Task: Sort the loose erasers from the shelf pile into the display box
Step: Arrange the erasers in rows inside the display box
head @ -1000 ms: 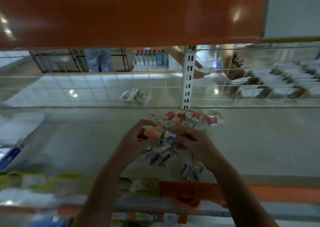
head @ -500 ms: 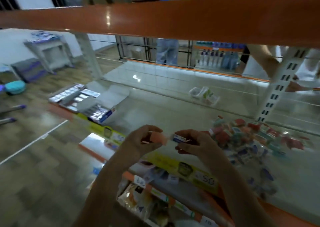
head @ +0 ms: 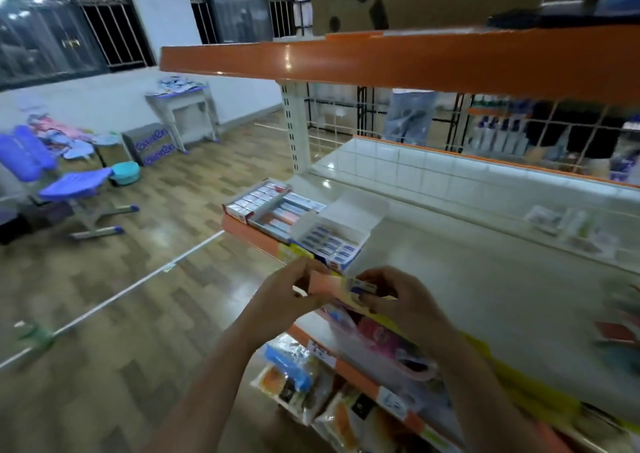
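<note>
My left hand [head: 287, 296] pinches a pale orange eraser [head: 323, 283] in front of the shelf edge. My right hand [head: 398, 300] pinches a small white and blue eraser [head: 362, 285] right beside it. Just beyond both hands stands the open white display box [head: 349, 217], with rows of blue-sleeved erasers [head: 329, 243] in its front part. The loose eraser pile [head: 620, 328] is a blur at the right edge of the shelf.
Two more boxes of erasers [head: 266, 206] sit left of the display box at the shelf's corner. An orange shelf [head: 398, 59] hangs overhead. Packaged goods [head: 311, 387] fill the shelf below. A purple chair [head: 72, 189] and a desk [head: 183, 106] stand on the wooden floor at left.
Both hands lifted off the pile, each with an eraser, and travelled left along the shelf. The view swung left, so the display box is now just ahead of the hands.
</note>
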`<state>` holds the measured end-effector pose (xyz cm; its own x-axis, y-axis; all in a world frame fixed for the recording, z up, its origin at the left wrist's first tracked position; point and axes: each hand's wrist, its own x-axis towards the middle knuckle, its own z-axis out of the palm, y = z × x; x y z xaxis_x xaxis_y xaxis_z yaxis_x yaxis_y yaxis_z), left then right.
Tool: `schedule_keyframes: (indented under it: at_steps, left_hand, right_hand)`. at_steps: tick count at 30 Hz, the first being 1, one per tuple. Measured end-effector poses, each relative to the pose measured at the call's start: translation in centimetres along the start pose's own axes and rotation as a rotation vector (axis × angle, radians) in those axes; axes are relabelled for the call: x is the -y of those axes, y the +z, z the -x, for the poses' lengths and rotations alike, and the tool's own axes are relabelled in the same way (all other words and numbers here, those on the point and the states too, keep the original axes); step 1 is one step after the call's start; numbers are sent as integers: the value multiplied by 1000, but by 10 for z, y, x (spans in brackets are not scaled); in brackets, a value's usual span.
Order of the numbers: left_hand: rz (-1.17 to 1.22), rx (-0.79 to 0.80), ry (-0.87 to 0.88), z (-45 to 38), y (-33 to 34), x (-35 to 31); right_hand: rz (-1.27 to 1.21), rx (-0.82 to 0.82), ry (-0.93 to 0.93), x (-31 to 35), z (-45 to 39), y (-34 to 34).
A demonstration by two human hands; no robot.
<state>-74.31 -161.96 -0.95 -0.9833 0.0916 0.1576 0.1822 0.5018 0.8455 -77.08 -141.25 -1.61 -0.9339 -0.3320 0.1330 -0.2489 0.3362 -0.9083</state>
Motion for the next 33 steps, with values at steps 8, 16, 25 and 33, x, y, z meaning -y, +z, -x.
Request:
schedule_keyframes:
  at_steps: [8, 16, 25, 33]
  left_hand:
    - [-66, 63, 71, -40, -56, 55]
    - [-68, 100, 126, -114, -94, 100]
    - [-109, 170, 229, -200, -112, 117]
    - [-40, 324, 274, -239, -101, 136]
  right_hand:
    - [87, -52, -9, 4, -56, 50]
    - [393, -167, -25, -11, -138, 63]
    - [833, -208, 125, -27, -192, 56]
    - [931, -308, 256, -32, -190, 75]
